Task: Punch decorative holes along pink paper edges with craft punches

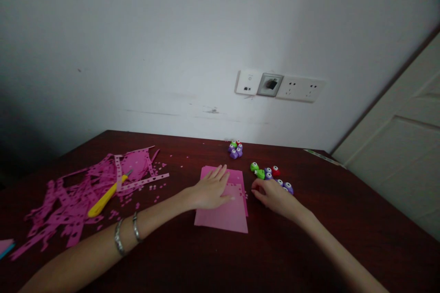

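Observation:
My left hand (pixel 211 190) lies flat with its fingers stretched over a small stack of pink paper. The top light pink sheet (pixel 220 220) has a row of small punched holes along its far edge, and a brighter pink sheet (pixel 237 175) shows beneath. My right hand (pixel 271 196) rests just right of the paper, fingers curled together; what they hold, if anything, is hidden. Small craft punches with white, eye-like tops stand close behind it: a green punch (pixel 254 166), a red punch (pixel 275 170) and a purple punch (pixel 288 187). Some are partly covered by that hand.
A heap of punched pink paper strips (pixel 65 206) spreads over the table's left side, with a yellow-handled craft knife (pixel 105 199) on it. Tiny paper cutouts (pixel 153 187) lie scattered. More punches (pixel 235 150) stand near the wall, below the sockets (pixel 300 89).

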{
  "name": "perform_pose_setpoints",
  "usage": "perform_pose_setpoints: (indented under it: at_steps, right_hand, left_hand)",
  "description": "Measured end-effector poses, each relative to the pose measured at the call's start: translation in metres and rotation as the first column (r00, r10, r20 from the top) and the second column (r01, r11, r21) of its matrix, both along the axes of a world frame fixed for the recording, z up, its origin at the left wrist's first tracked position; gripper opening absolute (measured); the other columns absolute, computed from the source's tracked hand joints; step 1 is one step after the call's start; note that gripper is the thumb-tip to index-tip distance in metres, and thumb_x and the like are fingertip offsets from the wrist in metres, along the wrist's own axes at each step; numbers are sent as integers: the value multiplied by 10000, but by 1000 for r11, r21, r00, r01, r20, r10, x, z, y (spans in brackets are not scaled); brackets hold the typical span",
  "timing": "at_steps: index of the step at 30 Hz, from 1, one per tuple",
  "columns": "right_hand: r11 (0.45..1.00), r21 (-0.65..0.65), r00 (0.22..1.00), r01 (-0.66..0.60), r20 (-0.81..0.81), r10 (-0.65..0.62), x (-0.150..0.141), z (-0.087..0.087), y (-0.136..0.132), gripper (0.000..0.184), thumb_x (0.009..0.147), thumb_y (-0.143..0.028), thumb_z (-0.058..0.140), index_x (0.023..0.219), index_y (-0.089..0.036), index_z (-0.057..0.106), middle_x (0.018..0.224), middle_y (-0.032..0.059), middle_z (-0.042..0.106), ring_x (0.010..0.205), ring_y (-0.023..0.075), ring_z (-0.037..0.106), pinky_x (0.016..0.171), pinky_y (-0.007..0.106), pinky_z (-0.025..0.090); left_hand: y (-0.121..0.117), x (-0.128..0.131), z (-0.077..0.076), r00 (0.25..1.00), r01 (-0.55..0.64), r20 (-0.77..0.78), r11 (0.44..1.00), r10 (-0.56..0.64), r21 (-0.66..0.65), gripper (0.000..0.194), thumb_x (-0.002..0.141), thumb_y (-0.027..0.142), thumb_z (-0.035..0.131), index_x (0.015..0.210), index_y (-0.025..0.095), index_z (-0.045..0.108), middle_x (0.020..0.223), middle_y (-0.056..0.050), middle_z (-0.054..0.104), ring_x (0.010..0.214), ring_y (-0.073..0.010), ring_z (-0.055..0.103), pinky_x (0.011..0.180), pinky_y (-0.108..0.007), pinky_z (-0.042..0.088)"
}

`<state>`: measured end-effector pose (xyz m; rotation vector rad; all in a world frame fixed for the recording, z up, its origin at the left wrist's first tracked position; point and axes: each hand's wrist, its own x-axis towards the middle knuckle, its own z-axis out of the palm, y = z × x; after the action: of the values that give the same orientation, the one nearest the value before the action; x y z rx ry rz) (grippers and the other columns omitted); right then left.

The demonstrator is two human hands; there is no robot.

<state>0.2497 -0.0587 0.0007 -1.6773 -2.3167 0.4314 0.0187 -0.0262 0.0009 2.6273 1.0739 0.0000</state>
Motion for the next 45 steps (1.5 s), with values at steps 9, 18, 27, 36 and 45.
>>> perform_pose_setpoints:
  at_steps: [9, 18, 27, 36, 45]
  right_hand:
    - [986, 109, 909, 123, -412, -68, -27, -27, -1, 198, 842, -289, 427, 704, -175, 513, 500, -40, 453, 467, 112, 409, 465, 221, 289]
    - [980, 63, 822, 190, -555, -124, -19, -49, 6, 230, 826, -341, 454, 677, -171, 497, 498, -55, 375, 472, 104, 338, 469, 224, 264]
    - [981, 36, 821, 190, -554, -139, -19, -50, 8, 201, 805, -310, 477, 669, -166, 515, 481, -54, 402, 456, 99, 349, 458, 217, 260]
    - [979, 54, 829, 196, -542, -136, -21, -45, 6, 216, 797, -314, 479, 647, -166, 526, 461, -51, 409, 447, 99, 350, 458, 220, 266]
    - [981, 52, 835, 186, -534, -130, -21, -43, 5, 226, 801, -328, 469, 651, -170, 527, 480, -38, 447, 458, 107, 383, 462, 222, 278]
  left_hand:
    - [101, 6, -4, 901, -290, 359, 953, 242, 84, 427, 776, 274, 527, 1152, 72, 513, 1215, -167, 525, 1143, -246, 467, 959, -332, 345]
    - [184, 34, -21, 895, -239, 391, 971, 215, 13, 274, 732, 208, 559, 983, 120, 621, 877, -63, 661, 781, -167, 591, 701, -246, 432]
    - [201, 49, -32, 918, -53, 392, 998, 67, -46, 193, 662, 201, 573, 819, 127, 657, 688, 2, 623, 624, -126, 529, 591, -212, 380]
    - [207, 51, -34, 909, -23, 412, 996, 58, -88, 219, 660, 214, 573, 833, 123, 672, 720, -3, 640, 650, -125, 529, 621, -209, 386]
    - [194, 30, -17, 854, -118, 503, 991, 135, -65, 305, 665, 349, 641, 830, 93, 660, 736, -28, 647, 669, -131, 541, 618, -218, 393]
